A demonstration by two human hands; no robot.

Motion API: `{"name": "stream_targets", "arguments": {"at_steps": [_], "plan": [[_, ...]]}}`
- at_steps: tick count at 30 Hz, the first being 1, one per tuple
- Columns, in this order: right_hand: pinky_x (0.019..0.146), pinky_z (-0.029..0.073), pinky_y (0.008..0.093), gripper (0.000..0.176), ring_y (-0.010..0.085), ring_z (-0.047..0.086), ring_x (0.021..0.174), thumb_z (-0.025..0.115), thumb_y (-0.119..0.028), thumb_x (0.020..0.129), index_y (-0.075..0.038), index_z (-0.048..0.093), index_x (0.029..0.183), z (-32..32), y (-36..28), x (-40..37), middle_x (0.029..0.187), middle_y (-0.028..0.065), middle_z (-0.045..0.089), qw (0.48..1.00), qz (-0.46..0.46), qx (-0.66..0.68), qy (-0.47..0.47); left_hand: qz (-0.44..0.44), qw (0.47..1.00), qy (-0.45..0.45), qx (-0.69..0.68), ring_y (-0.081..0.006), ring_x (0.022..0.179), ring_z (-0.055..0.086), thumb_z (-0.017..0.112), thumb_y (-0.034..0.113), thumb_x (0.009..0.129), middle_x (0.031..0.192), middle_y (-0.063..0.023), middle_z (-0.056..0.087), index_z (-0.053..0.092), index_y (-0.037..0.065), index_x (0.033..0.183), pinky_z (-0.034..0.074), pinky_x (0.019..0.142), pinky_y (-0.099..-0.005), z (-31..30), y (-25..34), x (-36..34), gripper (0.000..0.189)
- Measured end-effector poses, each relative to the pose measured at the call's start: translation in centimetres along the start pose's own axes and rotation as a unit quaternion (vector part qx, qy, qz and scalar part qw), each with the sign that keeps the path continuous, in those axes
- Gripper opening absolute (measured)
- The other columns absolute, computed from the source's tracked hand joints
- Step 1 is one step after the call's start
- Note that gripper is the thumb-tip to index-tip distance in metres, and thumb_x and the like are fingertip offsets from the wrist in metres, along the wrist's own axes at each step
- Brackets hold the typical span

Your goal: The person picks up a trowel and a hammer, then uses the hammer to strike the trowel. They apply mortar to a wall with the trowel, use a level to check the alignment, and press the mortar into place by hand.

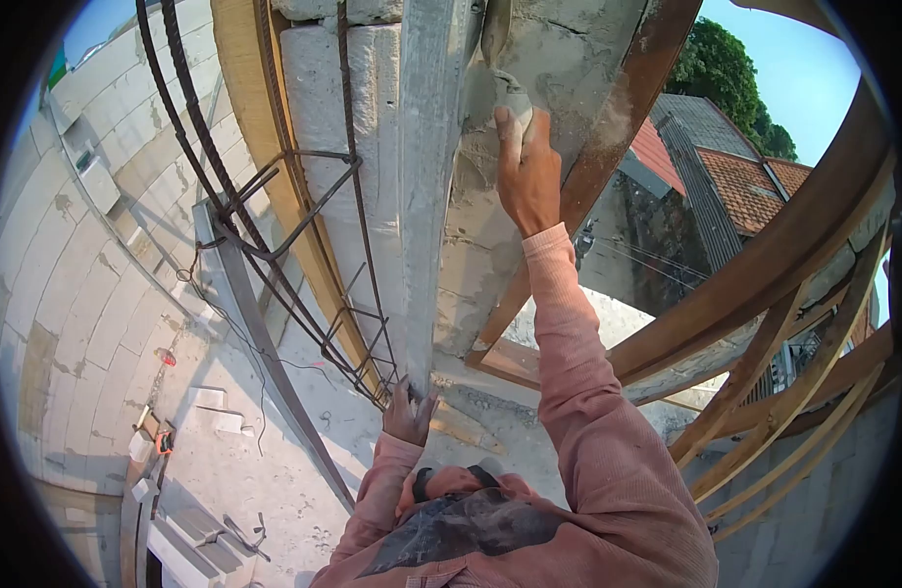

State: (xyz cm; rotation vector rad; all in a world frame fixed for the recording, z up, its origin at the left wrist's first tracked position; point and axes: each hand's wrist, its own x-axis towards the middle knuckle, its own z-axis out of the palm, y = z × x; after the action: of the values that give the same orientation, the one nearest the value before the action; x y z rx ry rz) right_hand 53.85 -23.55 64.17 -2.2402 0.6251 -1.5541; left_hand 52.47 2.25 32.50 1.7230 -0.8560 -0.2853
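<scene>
My right hand (pixel 529 171) is raised high and wrapped round the pale handle of a trowel (pixel 513 98). Its blade points up along the grey, mortar-smeared wall face (pixel 485 211). Left of that face, a long grey metal bar (pixel 426 196) runs upright against the wall. Low down, my left hand (pixel 409 414) closes on the lower end of this bar, beside the foot of the rebar cage; its fingertips are partly hidden. White block (pixel 343 127) shows on the other side of the bar.
A tied rebar cage (pixel 299 211) and a timber board (pixel 260 118) rise at left. To the right is a wooden frame (pixel 608 147) around an opening, with roofs (pixel 735 191) beyond. Curved timbers (pixel 765 412) cross lower right. Loose blocks (pixel 201 549) lie on the floor below.
</scene>
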Motion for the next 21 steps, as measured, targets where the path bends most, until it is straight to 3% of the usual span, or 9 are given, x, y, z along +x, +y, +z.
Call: {"name": "stream_targets", "arguments": {"at_steps": [1, 3, 6, 9, 12, 14, 15, 17, 21], "plan": [[0.063, 0.052, 0.0519, 0.044, 0.0504, 0.068, 0.072, 0.056, -0.039, 0.107, 0.003, 0.047, 0.112, -1.2, -0.4, -1.7, 0.076, 0.0297, 0.066, 0.998, 0.045, 0.020, -0.026, -0.015, 1.000, -0.011, -0.001, -0.0468, 0.096, 0.067, 0.075, 0.031, 0.094, 0.107, -0.0286, 0.066, 0.047, -0.003, 0.135, 0.054, 0.079, -0.0489, -0.8, 0.0, -2.2, 0.060], [0.062, 0.052, 0.0502, 0.043, 0.0487, 0.067, 0.068, 0.054, -0.039, 0.107, 0.003, 0.048, 0.112, -1.9, -1.2, -0.9, 0.076, 0.0281, 0.067, 0.995, -0.008, 0.092, 0.037, 0.045, 0.998, 0.031, 0.002, -0.0462, 0.094, 0.067, 0.076, 0.030, 0.093, 0.108, -0.0280, 0.066, 0.047, -0.003, 0.135, 0.054, 0.078, -0.0488, 0.5, -2.1, -0.9, 0.061], [0.059, 0.052, 0.0482, 0.043, 0.0469, 0.066, 0.064, 0.055, -0.038, 0.107, 0.003, 0.046, 0.112, 0.1, -1.1, -2.2, 0.074, 0.0269, 0.065, 0.964, -0.054, 0.213, 0.151, 0.038, 0.999, 0.037, -0.010, -0.0448, 0.094, 0.068, 0.076, 0.030, 0.093, 0.108, -0.0280, 0.066, 0.047, -0.003, 0.135, 0.055, 0.080, -0.0480, 0.7, -2.4, -2.1, 0.061], [0.057, 0.051, 0.0450, 0.044, 0.0423, 0.066, 0.061, 0.054, -0.040, 0.107, 0.003, 0.046, 0.111, 1.8, 0.9, -1.1, 0.072, 0.0248, 0.064, 0.996, -0.040, -0.063, 0.055, 0.011, 1.000, 0.014, 0.002, -0.0444, 0.095, 0.068, 0.076, 0.031, 0.093, 0.107, -0.0280, 0.066, 0.048, -0.003, 0.135, 0.055, 0.081, -0.0475, -0.1, -0.9, -2.1, 0.061], [0.060, 0.049, 0.0527, 0.044, 0.0502, 0.066, 0.070, 0.053, -0.041, 0.107, 0.003, 0.046, 0.111, -2.2, -1.9, -0.8, 0.077, 0.0303, 0.065, 1.000, 0.021, 0.017, 0.008, 0.001, 1.000, 0.014, 0.017, -0.0443, 0.096, 0.068, 0.076, 0.032, 0.093, 0.107, -0.0277, 0.067, 0.048, -0.003, 0.135, 0.055, 0.082, -0.0475, -0.5, -0.4, -2.4, 0.061], [0.064, 0.048, 0.0583, 0.048, 0.0559, 0.064, 0.077, 0.052, -0.043, 0.107, 0.004, 0.047, 0.111, -3.2, -3.3, -0.6, 0.080, 0.0346, 0.066, 0.994, 0.029, 0.092, 0.048, 0.018, 0.999, 0.028, 0.025, -0.0361, 0.096, 0.069, 0.077, 0.025, 0.093, 0.111, -0.0241, 0.068, 0.049, -0.003, 0.135, 0.056, 0.084, -0.0423, -0.4, -1.0, -2.2, 0.057], [0.064, 0.049, 0.0579, 0.049, 0.0557, 0.065, 0.077, 0.052, -0.044, 0.107, 0.005, 0.047, 0.112, -2.3, -2.9, -0.2, 0.080, 0.0345, 0.066, 0.998, 0.022, 0.046, 0.039, 0.019, 0.999, 0.034, 0.028, -0.0320, 0.096, 0.070, 0.077, 0.021, 0.093, 0.113, -0.0223, 0.068, 0.050, -0.002, 0.134, 0.056, 0.085, -0.0397, -0.2, -0.8, -2.4, 0.055], [0.064, 0.049, 0.0572, 0.052, 0.0553, 0.065, 0.076, 0.052, -0.046, 0.106, 0.006, 0.048, 0.114, 0.3, -1.1, 0.2, 0.079, 0.0344, 0.065, 0.998, 0.011, -0.048, 0.025, -0.001, 0.998, 0.021, 0.055, -0.0331, 0.096, 0.070, 0.078, 0.022, 0.092, 0.110, -0.0222, 0.068, 0.050, -0.003, 0.134, 0.056, 0.083, -0.0407, -0.5, -0.1, -2.5, 0.057], [0.069, 0.050, 0.0593, 0.055, 0.0578, 0.064, 0.082, 0.051, -0.045, 0.106, 0.007, 0.045, 0.123, -1.9, -3.0, 0.4, 0.084, 0.0383, 0.065, 0.999, 0.044, -0.017, -0.003, 0.052, 0.996, 0.054, 0.056, -0.0349, 0.091, 0.069, 0.079, 0.024, 0.091, 0.101, -0.0211, 0.068, 0.049, -0.003, 0.133, 0.055, 0.079, -0.0420, -0.3, -1.0, -2.7, 0.058]]}}
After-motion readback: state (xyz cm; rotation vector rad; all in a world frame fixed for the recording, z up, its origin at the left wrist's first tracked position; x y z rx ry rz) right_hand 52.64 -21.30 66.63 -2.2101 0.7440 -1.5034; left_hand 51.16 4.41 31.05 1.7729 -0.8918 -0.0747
